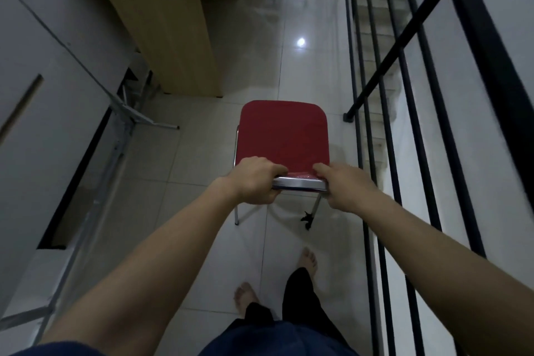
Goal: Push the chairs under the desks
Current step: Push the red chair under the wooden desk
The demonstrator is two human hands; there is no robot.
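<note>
1. While both arms reach forward, the left hand [254, 179] and right hand [344, 183] grip the chrome top bar of the backrest of a red chair [281, 136].
2. Left hand: fingers curled over the bar's left end, thumb underneath, closed around it.
3. Right hand: fingers wrapped over the bar's right end, closed on it, fingertips touching the red padding.
4. Chair stands on the tiled floor [202, 170] in the aisle, seat facing away from the person, metal legs visible below the hands.
5. Wooden desk [161, 23] sits ahead and to the left of the chair, apart from it; the chair is not under it.
6. Grey table with folding metal legs [121, 113] runs along the left edge.
7. Black railing [384, 72] borders the aisle on the right, stairs behind it.
8. Bare feet [307, 259] on the floor just behind the chair, dark trousers above them.
9. More chair legs at top of frame, too blurred to detail.
</note>
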